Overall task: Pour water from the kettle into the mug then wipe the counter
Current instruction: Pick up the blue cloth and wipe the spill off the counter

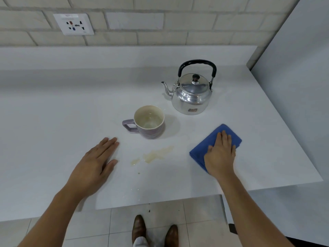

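A shiny steel kettle (192,93) with a black handle stands upright on the white counter (53,113), spout pointing left. In front of it sits a purple mug (148,122), handle to the left, with some liquid inside. A yellowish spill (156,155) lies on the counter just in front of the mug. My right hand (219,157) presses flat on a folded blue cloth (226,134), to the right of the spill. My left hand (96,164) rests flat on the counter, fingers spread, left of the spill and holding nothing.
A tiled wall with a white socket plate (73,24) runs along the back. A white side panel (302,86) borders the counter on the right. The counter's front edge (160,202) is close to me, with my brown shoes (154,232) on the tiled floor below.
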Demonstrator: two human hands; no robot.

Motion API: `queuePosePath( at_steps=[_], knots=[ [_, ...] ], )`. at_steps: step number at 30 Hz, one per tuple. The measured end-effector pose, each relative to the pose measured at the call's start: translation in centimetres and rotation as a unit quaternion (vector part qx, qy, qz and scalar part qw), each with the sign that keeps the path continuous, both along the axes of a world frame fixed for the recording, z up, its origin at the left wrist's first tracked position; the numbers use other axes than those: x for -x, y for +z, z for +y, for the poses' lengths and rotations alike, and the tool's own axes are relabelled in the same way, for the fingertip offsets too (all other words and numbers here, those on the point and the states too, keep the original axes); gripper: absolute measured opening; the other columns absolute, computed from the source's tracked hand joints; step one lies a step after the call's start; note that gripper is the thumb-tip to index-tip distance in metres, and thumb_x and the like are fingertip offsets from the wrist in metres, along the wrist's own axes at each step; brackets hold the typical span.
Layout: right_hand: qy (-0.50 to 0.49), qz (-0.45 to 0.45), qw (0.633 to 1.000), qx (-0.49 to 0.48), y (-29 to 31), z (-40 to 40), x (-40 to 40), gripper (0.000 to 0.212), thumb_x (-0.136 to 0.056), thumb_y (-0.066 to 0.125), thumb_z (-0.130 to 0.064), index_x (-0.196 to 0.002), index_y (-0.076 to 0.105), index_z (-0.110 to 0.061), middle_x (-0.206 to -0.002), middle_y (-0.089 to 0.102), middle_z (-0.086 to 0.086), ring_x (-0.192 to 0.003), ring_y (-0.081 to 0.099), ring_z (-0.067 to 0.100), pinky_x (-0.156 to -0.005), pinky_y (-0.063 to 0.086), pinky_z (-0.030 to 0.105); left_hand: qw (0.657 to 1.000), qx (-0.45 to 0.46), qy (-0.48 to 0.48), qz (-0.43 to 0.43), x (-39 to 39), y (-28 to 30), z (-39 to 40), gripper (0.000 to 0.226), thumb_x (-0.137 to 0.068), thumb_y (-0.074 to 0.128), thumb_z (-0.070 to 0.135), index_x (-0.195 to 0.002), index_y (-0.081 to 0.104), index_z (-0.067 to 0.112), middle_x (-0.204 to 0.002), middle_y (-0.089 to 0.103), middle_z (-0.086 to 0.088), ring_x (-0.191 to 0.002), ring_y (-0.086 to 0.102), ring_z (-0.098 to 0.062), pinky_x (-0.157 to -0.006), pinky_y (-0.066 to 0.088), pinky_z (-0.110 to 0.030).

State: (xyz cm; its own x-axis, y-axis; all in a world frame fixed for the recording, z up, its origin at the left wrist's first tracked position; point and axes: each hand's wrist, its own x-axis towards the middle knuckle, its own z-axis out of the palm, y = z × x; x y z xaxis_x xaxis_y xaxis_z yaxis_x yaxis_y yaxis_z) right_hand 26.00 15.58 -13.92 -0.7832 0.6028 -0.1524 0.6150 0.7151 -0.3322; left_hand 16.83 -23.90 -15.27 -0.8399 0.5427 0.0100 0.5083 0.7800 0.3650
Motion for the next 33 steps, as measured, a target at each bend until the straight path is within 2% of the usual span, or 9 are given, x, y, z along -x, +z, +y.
queuePosePath(
  at_steps=[3, 6, 9, 12, 16, 19, 22, 27, 33],
  knots=[
    [0.039, -0.001, 0.999, -0.020, -0.5, -0.3, 3.5, 0.065, -0.108, 0.030, -0.033, -0.160, 0.007, -0.002, -0.171, 0.006, 0.012, -0.157, 0.000, 0.029, -0.126, -0.001, 0.048, 1.000, 0.003, -0.010, -0.006, 0.2, 0.1, -0.3, 0.067, -0.104, 0.029, 0.056, -0.163, 0.035, 0.025, -0.172, 0.027, 0.013, -0.162, 0.018, -0.010, -0.128, 0.025, -0.040],
    [0.127, 0.016, 0.991, -0.048, -0.9, -2.3, 4.6, 0.064, -0.108, 0.028, -0.034, -0.161, 0.008, -0.004, -0.171, 0.007, 0.010, -0.157, 0.001, 0.027, -0.126, 0.001, 0.046, 1.000, 0.005, -0.010, -0.004, 0.1, 0.2, -0.3, 0.067, -0.104, 0.028, 0.057, -0.164, 0.033, 0.026, -0.172, 0.024, 0.015, -0.162, 0.015, -0.008, -0.128, 0.022, -0.035],
    [0.249, 0.043, 0.967, -0.030, -1.0, -4.4, 2.5, 0.062, -0.108, 0.031, -0.032, -0.162, 0.009, -0.011, -0.171, 0.006, 0.002, -0.157, 0.000, 0.020, -0.127, 0.003, 0.042, 1.000, 0.003, -0.011, -0.007, 0.1, 0.0, -0.3, 0.067, -0.104, 0.027, 0.058, -0.164, 0.031, 0.027, -0.173, 0.021, 0.017, -0.162, 0.012, -0.005, -0.129, 0.018, -0.033],
    [0.344, 0.039, 0.938, -0.022, -1.2, -4.7, -1.7, 0.060, -0.106, 0.021, -0.039, -0.162, 0.004, -0.025, -0.170, -0.002, -0.013, -0.155, -0.009, 0.006, -0.127, 0.000, 0.033, 1.000, 0.006, -0.021, -0.012, 0.2, -0.2, -0.8, 0.068, -0.105, 0.026, 0.060, -0.165, 0.028, 0.029, -0.173, 0.017, 0.020, -0.162, 0.006, 0.000, -0.131, 0.016, -0.032],
    [0.301, 0.049, 0.952, -0.023, -1.1, -0.3, -5.4, 0.058, -0.105, 0.028, -0.036, -0.160, 0.011, -0.032, -0.167, 0.002, -0.021, -0.155, -0.004, 0.004, -0.125, 0.000, 0.027, 0.999, 0.019, -0.039, -0.003, -0.1, -0.1, -1.8, 0.067, -0.106, 0.025, 0.062, -0.165, 0.026, 0.031, -0.174, 0.016, 0.020, -0.162, 0.005, -0.001, -0.130, 0.011, -0.028],
    [0.216, 0.034, 0.975, -0.039, -1.0, 2.2, -3.9, 0.059, -0.105, 0.041, -0.018, -0.160, 0.020, -0.015, -0.169, 0.013, -0.003, -0.157, 0.008, 0.022, -0.126, 0.014, 0.042, 0.999, 0.020, -0.036, 0.002, -0.5, -0.1, -2.2, 0.065, -0.107, 0.025, 0.061, -0.165, 0.026, 0.032, -0.174, 0.015, 0.020, -0.162, 0.006, -0.002, -0.130, 0.010, -0.026],
    [0.178, 0.019, 0.983, -0.037, -0.6, 0.7, -0.1, 0.059, -0.106, 0.038, -0.016, -0.161, 0.017, -0.009, -0.170, 0.014, 0.006, -0.157, 0.007, 0.029, -0.126, 0.010, 0.044, 0.999, 0.020, -0.034, 0.006, -0.7, -0.1, -2.2, 0.064, -0.107, 0.026, 0.059, -0.166, 0.025, 0.033, -0.175, 0.013, 0.021, -0.162, 0.005, -0.002, -0.130, 0.009, -0.026],
    [0.233, 0.038, 0.971, -0.024, -0.4, -7.5, 1.9, 0.060, -0.107, 0.035, -0.024, -0.162, 0.014, -0.011, -0.171, 0.009, 0.003, -0.157, 0.002, 0.027, -0.127, 0.006, 0.042, 0.998, 0.031, -0.052, 0.004, -0.6, -0.1, -2.6, 0.068, -0.107, 0.027, 0.063, -0.167, 0.017, 0.033, -0.176, 0.005, 0.021, -0.163, 0.000, -0.003, -0.130, 0.009, -0.030],
    [0.357, 0.029, 0.932, -0.049, -1.6, -12.4, -4.3, 0.060, -0.106, 0.020, -0.039, -0.163, 0.006, -0.023, -0.171, -0.003, -0.010, -0.156, -0.010, 0.013, -0.126, 0.001, 0.035, 0.996, 0.051, -0.073, 0.012, -0.8, 0.0, -2.8, 0.078, -0.104, 0.032, 0.068, -0.168, 0.011, 0.028, -0.177, 0.003, 0.014, -0.163, -0.002, -0.006, -0.130, 0.006, -0.029]
  ],
)
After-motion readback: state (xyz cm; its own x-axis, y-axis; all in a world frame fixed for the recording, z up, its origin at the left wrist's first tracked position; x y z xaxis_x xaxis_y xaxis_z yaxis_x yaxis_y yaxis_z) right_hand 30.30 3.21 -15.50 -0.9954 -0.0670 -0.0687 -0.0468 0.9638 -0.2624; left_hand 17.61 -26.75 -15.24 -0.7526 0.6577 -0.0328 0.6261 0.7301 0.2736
